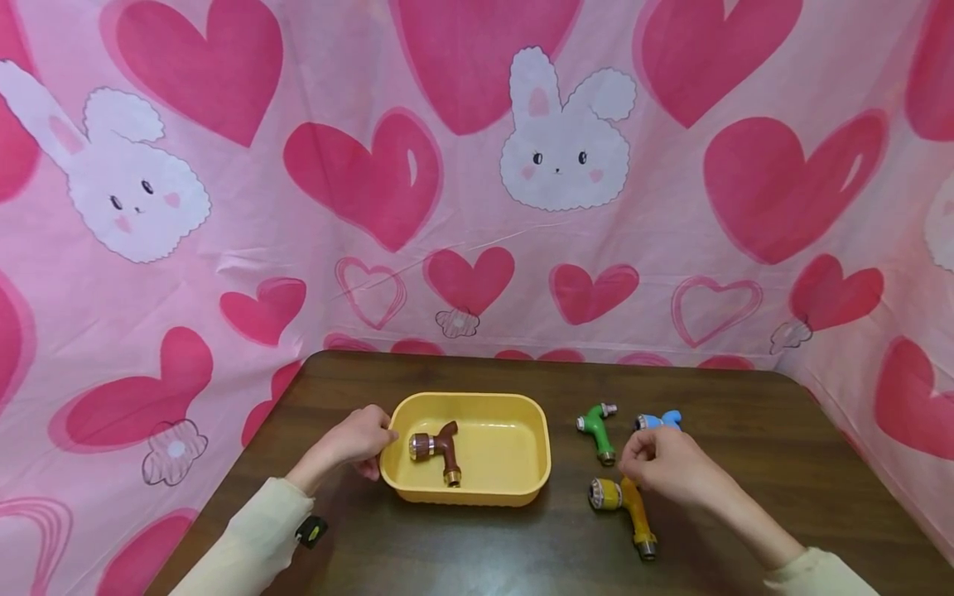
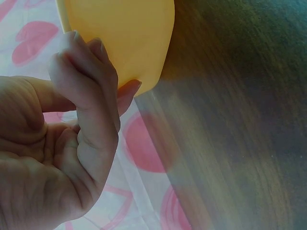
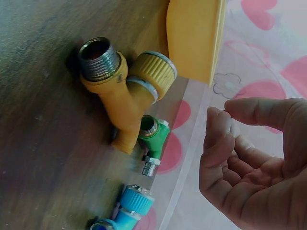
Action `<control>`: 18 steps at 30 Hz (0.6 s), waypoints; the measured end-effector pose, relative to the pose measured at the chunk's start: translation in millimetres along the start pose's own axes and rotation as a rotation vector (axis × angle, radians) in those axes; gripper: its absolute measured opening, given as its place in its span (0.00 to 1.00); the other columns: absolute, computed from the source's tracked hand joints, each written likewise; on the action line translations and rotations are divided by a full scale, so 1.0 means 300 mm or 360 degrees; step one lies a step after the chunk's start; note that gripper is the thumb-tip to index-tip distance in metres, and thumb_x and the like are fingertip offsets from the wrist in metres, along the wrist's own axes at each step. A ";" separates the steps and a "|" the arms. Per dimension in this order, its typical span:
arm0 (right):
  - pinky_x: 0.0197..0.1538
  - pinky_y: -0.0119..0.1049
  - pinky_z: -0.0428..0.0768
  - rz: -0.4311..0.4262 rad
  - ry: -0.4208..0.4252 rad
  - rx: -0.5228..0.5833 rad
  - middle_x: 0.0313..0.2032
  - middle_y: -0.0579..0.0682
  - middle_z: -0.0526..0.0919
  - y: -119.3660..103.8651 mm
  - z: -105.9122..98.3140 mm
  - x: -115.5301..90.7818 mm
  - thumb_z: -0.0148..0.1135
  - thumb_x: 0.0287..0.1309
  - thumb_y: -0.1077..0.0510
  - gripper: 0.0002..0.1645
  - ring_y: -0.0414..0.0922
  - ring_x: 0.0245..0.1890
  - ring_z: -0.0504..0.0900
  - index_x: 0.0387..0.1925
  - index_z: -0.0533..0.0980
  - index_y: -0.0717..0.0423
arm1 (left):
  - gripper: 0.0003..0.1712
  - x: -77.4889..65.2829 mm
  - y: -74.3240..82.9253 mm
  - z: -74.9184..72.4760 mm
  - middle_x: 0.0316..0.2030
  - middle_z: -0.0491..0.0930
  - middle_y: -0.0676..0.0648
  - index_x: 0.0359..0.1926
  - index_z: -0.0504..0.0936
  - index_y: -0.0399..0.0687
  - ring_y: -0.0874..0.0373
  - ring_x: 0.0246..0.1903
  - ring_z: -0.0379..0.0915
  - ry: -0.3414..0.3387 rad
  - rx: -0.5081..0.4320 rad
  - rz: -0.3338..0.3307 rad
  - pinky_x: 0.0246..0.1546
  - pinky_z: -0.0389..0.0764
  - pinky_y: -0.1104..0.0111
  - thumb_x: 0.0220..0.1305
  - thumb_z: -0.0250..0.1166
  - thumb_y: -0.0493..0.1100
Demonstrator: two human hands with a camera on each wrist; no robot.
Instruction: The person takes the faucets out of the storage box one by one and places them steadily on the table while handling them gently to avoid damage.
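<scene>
My left hand [image 1: 363, 439] grips the left end of a yellow plastic basin [image 1: 477, 500], its fingers curled at the rim in the left wrist view. Inside the basin, toward its left, lies a brown tap [image 1: 445, 452] with a silver-banded knob. Over to the right, my right hand [image 1: 666, 465] hovers with bent fingers, thumb tip close to the forefinger and nothing between them. Just below it lies a yellow tap [image 3: 120, 100], threaded end toward me. Beyond are a green tap [image 1: 597, 430] and a blue tap [image 1: 659, 420], the latter partly hidden behind the right hand.
All of this is on a dark wooden table [image 1: 477, 550]. Pink cloth [image 1: 477, 190] with hearts and rabbits hangs behind the table and along both sides. The three loose taps lie to the right of the basin.
</scene>
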State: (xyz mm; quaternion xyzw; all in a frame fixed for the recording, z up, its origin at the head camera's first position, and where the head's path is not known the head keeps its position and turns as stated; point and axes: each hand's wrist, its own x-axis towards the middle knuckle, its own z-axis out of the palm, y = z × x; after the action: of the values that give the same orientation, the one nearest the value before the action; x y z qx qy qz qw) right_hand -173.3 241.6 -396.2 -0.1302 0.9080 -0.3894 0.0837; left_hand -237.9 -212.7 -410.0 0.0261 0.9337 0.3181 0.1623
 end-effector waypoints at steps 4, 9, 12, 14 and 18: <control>0.29 0.34 0.75 -0.0049 0.0042 -0.0045 0.23 0.45 0.79 -0.019 -0.004 0.010 0.69 0.62 0.61 0.05 0.42 0.25 0.75 0.30 0.81 0.54 | 0.08 0.000 0.002 -0.001 0.19 0.79 0.40 0.44 0.82 0.31 0.55 0.12 0.77 0.0001 -0.0002 -0.0003 0.17 0.84 0.65 0.76 0.62 0.35; 0.26 0.32 0.73 -0.0070 0.0080 -0.0043 0.20 0.42 0.76 -0.044 -0.003 0.022 0.67 0.58 0.63 0.05 0.40 0.22 0.72 0.28 0.80 0.53 | 0.08 0.001 0.004 -0.002 0.19 0.78 0.40 0.44 0.82 0.31 0.55 0.12 0.77 -0.0006 -0.0004 -0.0001 0.17 0.84 0.65 0.76 0.62 0.35; 0.25 0.32 0.74 -0.0101 0.0075 -0.0028 0.20 0.43 0.77 -0.058 -0.004 0.030 0.67 0.57 0.63 0.05 0.40 0.21 0.73 0.27 0.80 0.53 | 0.08 0.000 0.005 -0.004 0.19 0.78 0.40 0.43 0.82 0.31 0.55 0.11 0.77 -0.0005 0.0000 0.0007 0.17 0.84 0.65 0.76 0.62 0.35; 0.24 0.32 0.74 -0.0124 0.0066 -0.0019 0.20 0.44 0.79 -0.066 -0.008 0.035 0.67 0.57 0.63 0.04 0.40 0.21 0.74 0.28 0.81 0.53 | 0.08 0.000 0.004 -0.004 0.19 0.79 0.40 0.43 0.82 0.31 0.55 0.11 0.77 -0.0010 0.0004 0.0003 0.17 0.84 0.65 0.76 0.62 0.35; 0.23 0.31 0.73 -0.0147 0.0064 -0.0043 0.20 0.44 0.79 -0.085 -0.016 0.046 0.65 0.58 0.64 0.04 0.39 0.21 0.73 0.28 0.81 0.54 | 0.08 0.000 0.002 -0.003 0.19 0.79 0.40 0.44 0.82 0.32 0.56 0.12 0.77 -0.0016 0.0004 -0.0003 0.17 0.84 0.66 0.76 0.62 0.35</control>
State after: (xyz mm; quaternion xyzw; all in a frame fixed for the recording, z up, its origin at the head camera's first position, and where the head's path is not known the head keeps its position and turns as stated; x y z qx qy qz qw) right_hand -183.3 223.7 -375.0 -0.1653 0.9076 -0.3831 0.0455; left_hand -238.3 -212.6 -409.1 0.0268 0.9333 0.3168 0.1671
